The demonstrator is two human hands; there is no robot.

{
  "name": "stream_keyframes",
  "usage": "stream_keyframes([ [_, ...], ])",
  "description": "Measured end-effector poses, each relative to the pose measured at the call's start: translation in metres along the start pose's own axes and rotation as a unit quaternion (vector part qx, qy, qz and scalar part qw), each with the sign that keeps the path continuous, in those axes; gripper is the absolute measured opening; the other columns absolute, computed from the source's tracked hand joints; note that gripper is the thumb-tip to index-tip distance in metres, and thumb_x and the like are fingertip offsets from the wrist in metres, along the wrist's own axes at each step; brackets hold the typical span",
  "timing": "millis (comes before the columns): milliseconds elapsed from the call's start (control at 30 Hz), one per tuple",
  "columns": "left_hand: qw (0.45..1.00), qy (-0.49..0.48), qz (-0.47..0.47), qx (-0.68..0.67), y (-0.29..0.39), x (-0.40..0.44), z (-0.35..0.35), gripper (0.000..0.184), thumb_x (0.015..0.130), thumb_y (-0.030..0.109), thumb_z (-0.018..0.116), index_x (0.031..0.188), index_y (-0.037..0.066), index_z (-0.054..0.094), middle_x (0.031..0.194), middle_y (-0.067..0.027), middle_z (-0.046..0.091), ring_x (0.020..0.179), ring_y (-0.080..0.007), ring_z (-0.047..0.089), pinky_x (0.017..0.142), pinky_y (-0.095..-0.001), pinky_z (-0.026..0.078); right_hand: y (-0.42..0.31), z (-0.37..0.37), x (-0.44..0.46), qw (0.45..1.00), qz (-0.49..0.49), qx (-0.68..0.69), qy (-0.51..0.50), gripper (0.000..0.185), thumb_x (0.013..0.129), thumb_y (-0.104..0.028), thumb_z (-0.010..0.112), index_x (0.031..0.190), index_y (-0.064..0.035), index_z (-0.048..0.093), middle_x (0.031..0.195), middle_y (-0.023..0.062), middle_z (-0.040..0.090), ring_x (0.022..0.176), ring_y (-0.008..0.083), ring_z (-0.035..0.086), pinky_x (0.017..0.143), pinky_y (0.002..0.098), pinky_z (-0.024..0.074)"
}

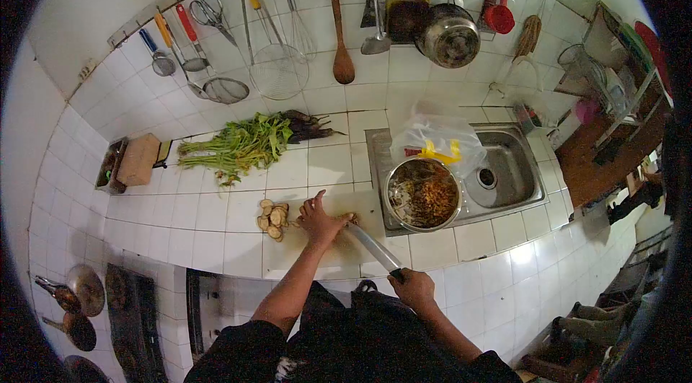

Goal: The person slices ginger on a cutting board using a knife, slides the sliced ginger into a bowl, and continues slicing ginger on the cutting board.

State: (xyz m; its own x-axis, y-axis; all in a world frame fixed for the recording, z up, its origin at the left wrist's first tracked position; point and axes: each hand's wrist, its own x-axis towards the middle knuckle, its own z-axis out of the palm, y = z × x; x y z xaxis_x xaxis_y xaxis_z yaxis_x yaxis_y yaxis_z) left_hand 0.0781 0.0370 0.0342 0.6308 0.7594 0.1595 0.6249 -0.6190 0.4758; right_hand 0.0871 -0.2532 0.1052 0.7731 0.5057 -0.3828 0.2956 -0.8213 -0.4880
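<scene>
My right hand [413, 288] is closed around the black handle of a large knife [371, 246]. Its blade slants up and left across a pale cutting board [317, 257]. Over the board, my left hand [318, 221] has its fingers apart, with the thumb side near the knife tip. A small brown piece [351, 218] lies by that thumb and the blade; whether the hand touches it is unclear. Left of this hand sits a small pile of round, pale brown-edged slices [272, 220].
Leafy greens [245, 145] and dark long vegetables [310, 126] lie behind. A metal bowl [424, 195] of brown and orange food stands at the sink [497, 166], beside a plastic bag [440, 134]. Utensils and pans [448, 40] hang on the wall.
</scene>
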Motion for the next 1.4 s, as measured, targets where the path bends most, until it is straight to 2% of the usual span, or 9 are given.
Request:
stream_keyframes([
  [167, 0.999, 0.031, -0.005, -0.022, -0.019, 0.001, -0.008, 0.066, 0.065, 0.052, 0.082, 0.119, 0.021, 0.06, 0.122, -0.0092, 0.051, 0.117, -0.0324, 0.043, 0.092, -0.0571, 0.033, 0.003, -0.019, -0.003, 1.0, 0.005, -0.011, 0.004, 0.04, 0.084, -0.049, 0.064, 0.093, -0.0102, 0.072, 0.08, 0.0151, 0.07, 0.077, 0.0359, 0.068, 0.071, 0.0458, 0.054],
  [233, 0.993, 0.059, 0.055, -0.081, -0.043, -0.003, -0.005, 0.035, 0.073, 0.043, 0.078, 0.096, 0.019, 0.07, 0.112, -0.0043, 0.061, 0.109, -0.0281, 0.052, 0.09, -0.0544, 0.034, 0.008, -0.02, 0.0, 1.0, 0.021, -0.014, -0.017, 0.04, 0.089, -0.054, 0.056, 0.105, -0.0205, 0.071, 0.091, 0.0109, 0.072, 0.085, 0.0341, 0.068, 0.076, 0.0461, 0.0542],
  [333, 0.997, 0.026, 0.01, -0.078, -0.067, -0.011, -0.016, 0.017, 0.075, 0.035, 0.076, 0.082, 0.02, 0.073, 0.094, 0.0004, 0.067, 0.096, -0.0229, 0.06, 0.086, -0.0488, 0.035, 0.006, -0.02, 0.005, 1.0, -0.006, -0.002, -0.001, 0.042, 0.088, -0.055, 0.056, 0.104, -0.0187, 0.071, 0.089, 0.0121, 0.072, 0.084, 0.0351, 0.068, 0.076, 0.0463, 0.0543],
  [567, 0.992, 0.121, 0.002, -0.044, -0.111, -0.031, -0.05, 0.012, 0.076, 0.033, 0.076, 0.079, 0.022, 0.073, 0.082, 0.0028, 0.069, 0.087, -0.021, 0.063, 0.08, -0.0451, 0.035, -0.011, -0.002, 0.026, 0.998, 0.012, -0.045, -0.043, 0.043, 0.089, -0.052, 0.057, 0.1, -0.0137, 0.072, 0.087, 0.0139, 0.071, 0.085, 0.0358, 0.068, 0.075, 0.0464, 0.0536],
  [767, 0.997, 0.058, 0.028, 0.04, -0.101, -0.029, -0.078, 0.024, 0.068, 0.028, 0.08, 0.089, 0.021, 0.07, 0.102, 0.0023, 0.06, 0.103, -0.0244, 0.053, 0.08, -0.0478, 0.037, -0.028, 0.003, 0.031, 0.998, -0.045, 0.009, -0.032, 0.046, 0.089, -0.052, 0.056, 0.093, -0.009, 0.07, 0.085, 0.0168, 0.07, 0.084, 0.0386, 0.067, 0.074, 0.0479, 0.0524],
  [867, 0.996, 0.05, 0.028, 0.069, -0.106, -0.023, -0.067, 0.027, 0.069, 0.025, 0.078, 0.094, 0.019, 0.071, 0.108, -0.0032, 0.057, 0.111, -0.0275, 0.047, 0.088, -0.05, 0.035, -0.025, 0.017, 0.036, 0.998, -0.066, -0.001, 0.017, 0.04, 0.084, -0.045, 0.068, 0.083, -0.0041, 0.069, 0.071, 0.0168, 0.067, 0.071, 0.036, 0.066, 0.064, 0.0437, 0.0501],
  [1100, 0.994, 0.077, 0.064, 0.049, -0.113, -0.009, -0.051, 0.01, 0.07, 0.018, 0.073, 0.08, 0.019, 0.074, 0.104, 0.0009, 0.06, 0.117, -0.0266, 0.045, 0.096, -0.0548, 0.032, -0.042, 0.017, 0.032, 0.999, -0.047, -0.011, -0.006, 0.039, 0.084, -0.043, 0.069, 0.087, -0.004, 0.071, 0.075, 0.0176, 0.068, 0.073, 0.034, 0.068, 0.066, 0.0422, 0.051],
  [1267, 0.992, -0.053, 0.082, -0.076, -0.109, -0.007, -0.023, 0.01, 0.069, 0.022, 0.075, 0.078, 0.019, 0.074, 0.084, 0.0008, 0.069, 0.096, -0.0225, 0.06, 0.09, -0.0513, 0.037, -0.05, 0.023, 0.03, 0.996, -0.089, 0.02, 0.006, 0.038, 0.086, -0.04, 0.068, 0.089, -0.0025, 0.071, 0.073, 0.0177, 0.068, 0.071, 0.0339, 0.068, 0.065, 0.042, 0.0509],
  [1400, 0.992, -0.035, 0.119, -0.026, -0.085, -0.019, -0.021, 0.012, 0.07, 0.026, 0.076, 0.08, 0.02, 0.075, 0.081, -0.0006, 0.07, 0.087, -0.0235, 0.062, 0.086, -0.0499, 0.038, -0.059, 0.035, 0.028, 0.997, -0.016, 0.025, -0.072, 0.04, 0.09, -0.04, 0.063, 0.093, -0.0014, 0.07, 0.077, 0.0192, 0.068, 0.075, 0.0328, 0.067, 0.07, 0.0404, 0.0506],
])
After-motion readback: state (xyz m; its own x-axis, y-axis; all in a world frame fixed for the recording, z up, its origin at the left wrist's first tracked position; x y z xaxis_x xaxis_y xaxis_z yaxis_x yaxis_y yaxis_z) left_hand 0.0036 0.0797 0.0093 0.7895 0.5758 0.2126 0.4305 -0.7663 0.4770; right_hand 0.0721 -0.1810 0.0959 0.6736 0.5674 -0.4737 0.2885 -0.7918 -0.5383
